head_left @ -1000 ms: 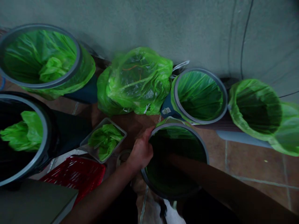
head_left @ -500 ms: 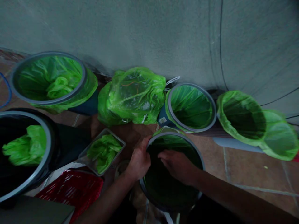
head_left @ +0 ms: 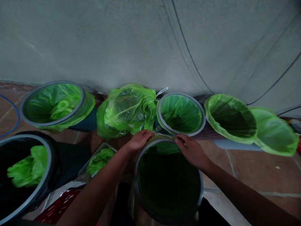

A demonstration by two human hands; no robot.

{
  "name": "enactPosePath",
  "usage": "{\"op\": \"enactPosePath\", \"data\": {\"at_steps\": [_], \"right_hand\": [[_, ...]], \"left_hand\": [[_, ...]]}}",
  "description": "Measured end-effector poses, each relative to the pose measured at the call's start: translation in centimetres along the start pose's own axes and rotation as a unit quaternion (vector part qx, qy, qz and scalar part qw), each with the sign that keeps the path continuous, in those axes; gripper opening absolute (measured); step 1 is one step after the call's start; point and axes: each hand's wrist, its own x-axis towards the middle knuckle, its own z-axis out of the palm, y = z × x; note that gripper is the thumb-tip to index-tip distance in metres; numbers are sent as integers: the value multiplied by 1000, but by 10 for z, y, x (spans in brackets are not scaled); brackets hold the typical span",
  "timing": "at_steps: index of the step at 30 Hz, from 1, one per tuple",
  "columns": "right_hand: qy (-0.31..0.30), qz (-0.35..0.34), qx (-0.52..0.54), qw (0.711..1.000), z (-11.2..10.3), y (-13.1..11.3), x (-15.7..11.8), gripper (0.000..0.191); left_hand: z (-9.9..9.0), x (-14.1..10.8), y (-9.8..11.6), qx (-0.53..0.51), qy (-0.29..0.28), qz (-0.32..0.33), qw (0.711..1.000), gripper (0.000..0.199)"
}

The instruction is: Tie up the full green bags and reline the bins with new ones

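Note:
Right in front of me stands a round trash bin [head_left: 199,185] with a grey rim, its inside very dark. A thin green trash bag [head_left: 162,137] lines it, and the bag's edge shows along the far rim. My left hand [head_left: 141,140] is closed on that edge at the far left. At the far right, my right hand [head_left: 191,150] has its fingers curled over the rim, closed on the bag too. The fingertips of both hands are partly hidden.
Behind stand a green-lined bin [head_left: 204,121], a filled green bag [head_left: 129,108] and another lined bin [head_left: 82,94]. A black-lined bin [head_left: 50,153], a plastic tub [head_left: 82,169] and a red crate [head_left: 58,204] lie left. More lined containers [head_left: 254,125] stand right, along the wall [head_left: 105,40].
My right hand has come out of the bin's inside to the far rim. My left hand has slid from the left rim to the far side. The view has tilted up and shifted.

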Motion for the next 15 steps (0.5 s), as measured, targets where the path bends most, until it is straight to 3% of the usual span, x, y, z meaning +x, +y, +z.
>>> {"op": "enactPosePath", "data": {"at_steps": [3,8,15], "right_hand": [[-8,-24,15,1000,1,-7,5,36],[-8,-35,8,999,0,-11,8,35],[-37,-55,69,995,8,-3,6,35]], "left_hand": [[3,22,10,-11,-70,-49,996,28],[13,25,22,-123,-95,-57,986,27],[3,25,29,-20,-129,-36,991,20]]}}
